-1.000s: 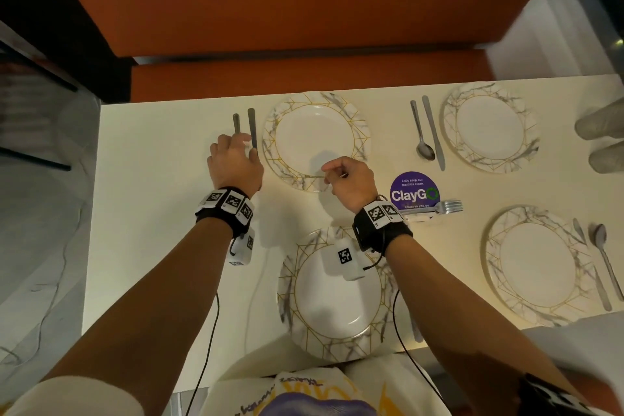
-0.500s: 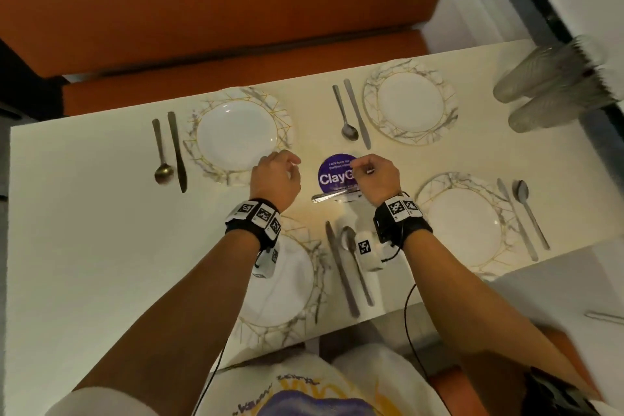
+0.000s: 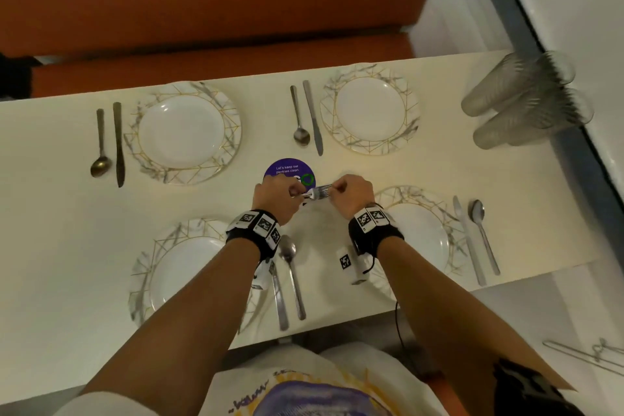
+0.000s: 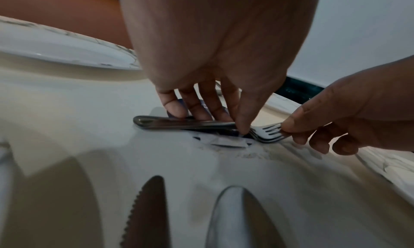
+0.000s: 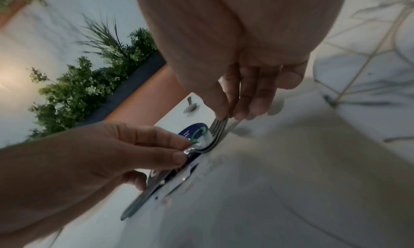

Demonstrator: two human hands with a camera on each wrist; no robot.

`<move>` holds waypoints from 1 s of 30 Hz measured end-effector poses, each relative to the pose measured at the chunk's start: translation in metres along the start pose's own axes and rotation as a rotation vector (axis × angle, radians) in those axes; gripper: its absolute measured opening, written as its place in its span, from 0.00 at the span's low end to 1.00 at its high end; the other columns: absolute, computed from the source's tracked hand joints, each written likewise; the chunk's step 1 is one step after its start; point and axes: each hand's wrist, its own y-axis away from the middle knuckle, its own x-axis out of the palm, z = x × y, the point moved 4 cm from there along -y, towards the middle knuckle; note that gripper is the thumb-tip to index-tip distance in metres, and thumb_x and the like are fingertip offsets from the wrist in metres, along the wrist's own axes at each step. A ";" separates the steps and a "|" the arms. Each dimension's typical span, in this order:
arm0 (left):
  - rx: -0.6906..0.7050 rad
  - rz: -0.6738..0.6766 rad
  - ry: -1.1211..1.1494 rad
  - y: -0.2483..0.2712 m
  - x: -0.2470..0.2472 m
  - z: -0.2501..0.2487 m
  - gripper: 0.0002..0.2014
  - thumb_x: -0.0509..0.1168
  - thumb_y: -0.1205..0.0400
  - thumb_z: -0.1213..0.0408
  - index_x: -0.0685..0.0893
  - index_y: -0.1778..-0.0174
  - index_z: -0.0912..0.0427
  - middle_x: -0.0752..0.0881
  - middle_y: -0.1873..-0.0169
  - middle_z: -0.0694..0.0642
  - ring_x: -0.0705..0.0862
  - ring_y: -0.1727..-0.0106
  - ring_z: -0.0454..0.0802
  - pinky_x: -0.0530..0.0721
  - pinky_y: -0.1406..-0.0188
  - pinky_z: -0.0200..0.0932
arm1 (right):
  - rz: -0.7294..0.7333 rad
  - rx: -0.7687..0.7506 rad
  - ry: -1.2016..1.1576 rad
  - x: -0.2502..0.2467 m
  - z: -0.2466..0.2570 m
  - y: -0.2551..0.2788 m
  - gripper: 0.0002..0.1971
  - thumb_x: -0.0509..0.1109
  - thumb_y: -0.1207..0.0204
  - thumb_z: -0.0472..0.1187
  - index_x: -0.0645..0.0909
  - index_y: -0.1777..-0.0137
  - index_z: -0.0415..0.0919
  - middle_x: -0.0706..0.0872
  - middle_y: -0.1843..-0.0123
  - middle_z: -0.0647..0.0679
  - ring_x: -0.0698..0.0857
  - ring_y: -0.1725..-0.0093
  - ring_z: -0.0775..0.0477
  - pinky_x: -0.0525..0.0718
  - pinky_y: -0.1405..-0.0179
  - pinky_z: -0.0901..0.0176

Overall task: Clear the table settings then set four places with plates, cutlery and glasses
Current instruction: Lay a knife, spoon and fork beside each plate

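Head view: setting stage, not clearing — four plates down on the tabletop [image 3: 60, 246], each with knife and spoon alongside; far-left plate [image 3: 182, 133], far-right plate [image 3: 371, 113], near-left plate [image 3: 169, 277], near-right plate [image 3: 425, 240]. Forks [image 3: 317, 193] bunched in the middle of the tabletop at the purple sticker [image 3: 287, 168], held at both ends: left hand [image 3: 275, 199] on the handles, right hand [image 3: 351, 194] on the tines. Stacked glasses [image 3: 526, 101] lying at the far right edge, not yet distributed.

Left wrist view: left fingers [image 4: 173, 106] curled down onto the handles, thumb pressing at the neck — gripping the bundle of forks [image 4: 201, 126], which rests on or just above the tabletop. Right fingers [image 4: 291, 126] pinching the tine end. Knife [image 4: 143, 214] and spoon [image 4: 241, 218] of the near setting in the foreground.

Right wrist view: right fingers [image 5: 241, 101] closed round the tine tips, left fingers [image 5: 170, 149] pinching near the neck. Count of forks in the bundle — cannot tell.

Step in hand, by judgement: splitting one fork off the bundle. Next move calls for peeling a single fork free without dragging the rest, then laying it beside a plate; glasses after.
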 end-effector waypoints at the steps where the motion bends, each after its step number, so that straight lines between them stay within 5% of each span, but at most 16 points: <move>1: -0.007 0.007 -0.020 0.000 0.000 0.000 0.08 0.73 0.18 0.53 0.93 0.45 0.44 0.92 0.47 0.48 0.87 0.41 0.55 0.83 0.38 0.58 | 0.004 -0.008 -0.010 -0.001 0.000 0.000 0.06 0.74 0.21 0.43 0.90 0.49 0.43 0.92 0.48 0.48 0.89 0.47 0.46 0.79 0.52 0.64; 5: -0.019 0.004 -0.059 0.004 -0.003 -0.006 0.10 0.70 0.17 0.54 0.94 0.43 0.45 0.92 0.49 0.51 0.87 0.43 0.56 0.84 0.40 0.57 | -0.011 -0.039 -0.056 -0.004 0.003 -0.003 0.06 0.72 0.21 0.39 0.90 0.52 0.39 0.92 0.50 0.45 0.87 0.54 0.48 0.77 0.57 0.64; 10: -0.053 -0.028 0.165 0.008 -0.012 -0.012 0.09 0.70 0.16 0.64 0.92 0.42 0.54 0.91 0.45 0.54 0.87 0.45 0.54 0.85 0.40 0.49 | -0.142 -0.127 -0.241 -0.013 0.016 -0.001 0.03 0.74 0.23 0.35 0.87 0.52 0.36 0.92 0.55 0.42 0.89 0.56 0.44 0.88 0.54 0.56; 16: -0.133 -0.144 0.395 0.016 -0.036 -0.010 0.09 0.70 0.13 0.66 0.89 0.39 0.60 0.88 0.49 0.54 0.85 0.49 0.49 0.82 0.47 0.40 | -0.180 -0.162 -0.474 -0.023 0.051 0.002 0.06 0.73 0.19 0.44 0.85 0.48 0.42 0.92 0.54 0.48 0.90 0.55 0.50 0.87 0.54 0.62; 22: -0.257 -0.190 0.856 0.040 -0.050 0.019 0.05 0.72 0.15 0.70 0.90 0.45 0.61 0.93 0.57 0.59 0.91 0.59 0.52 0.92 0.53 0.53 | -0.038 -0.146 -0.520 0.012 0.084 0.018 0.19 0.73 0.22 0.58 0.84 0.37 0.48 0.92 0.54 0.51 0.91 0.52 0.49 0.88 0.47 0.50; 26: -0.257 -0.184 0.956 0.071 -0.064 0.044 0.03 0.74 0.17 0.71 0.91 0.49 0.62 0.91 0.64 0.60 0.85 0.65 0.54 0.87 0.61 0.48 | 0.102 -0.214 -0.520 0.048 0.112 0.041 0.19 0.71 0.21 0.57 0.87 0.48 0.39 0.91 0.62 0.45 0.91 0.63 0.46 0.91 0.52 0.38; 30: -0.275 -0.173 1.033 0.106 -0.072 0.085 0.04 0.77 0.20 0.70 0.93 0.51 0.61 0.94 0.60 0.62 0.91 0.57 0.59 0.91 0.49 0.59 | 0.108 -0.222 -0.577 0.077 0.139 0.077 0.14 0.72 0.17 0.45 0.88 0.45 0.33 0.89 0.64 0.40 0.85 0.69 0.49 0.85 0.68 0.49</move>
